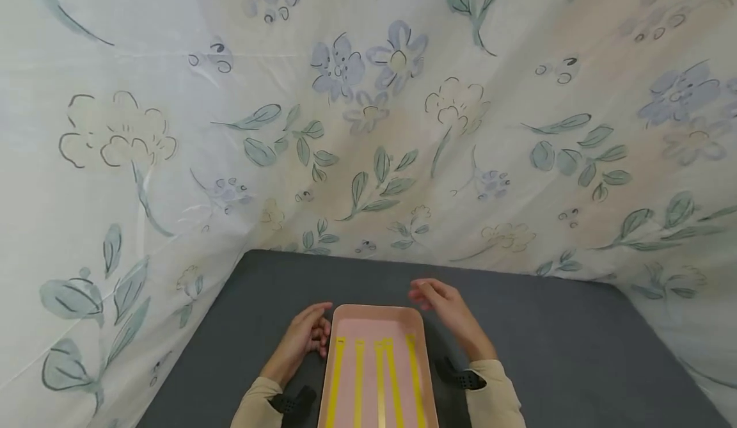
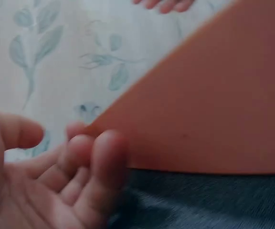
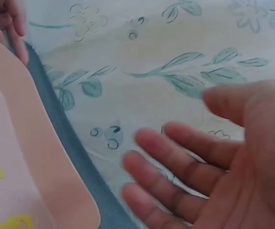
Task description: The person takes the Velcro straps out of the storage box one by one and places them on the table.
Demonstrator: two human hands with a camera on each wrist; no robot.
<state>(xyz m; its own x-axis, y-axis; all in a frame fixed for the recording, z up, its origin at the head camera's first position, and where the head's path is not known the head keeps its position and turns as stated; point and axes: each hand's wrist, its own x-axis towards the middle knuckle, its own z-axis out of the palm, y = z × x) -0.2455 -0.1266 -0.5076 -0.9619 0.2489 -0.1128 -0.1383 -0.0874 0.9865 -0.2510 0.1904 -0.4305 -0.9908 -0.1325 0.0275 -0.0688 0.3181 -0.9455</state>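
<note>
pink tray on a dark bench, with 5 yellow strips lying inside it. the tray's long axis runs away from the person, its near end cut off in the head view. the strips lie lengthwise, close to parallel with that axis; the 3rd and 4th from the left nearly meet at their far ends, while the others lie apart. the left hand stands beside the tray's far left corner, its fingers loosely curled, the thumb apart from them, nothing gripped; whether a fingertip touches the tray cannot be told, even from the left wrist view. the right hand hangs just outside the far right corner, its fingers loosely spread, holding nothing and apart from the tray. key relation, as judged: the 2 hands are level with or past the strips' far ends, so that the strips extend back toward the person, to the right of the left hand and to the left of the right hand. the left hand is the nearer to the tray; the leftmost strip lies closest to it, the rightmost closest to the right hand.
</note>
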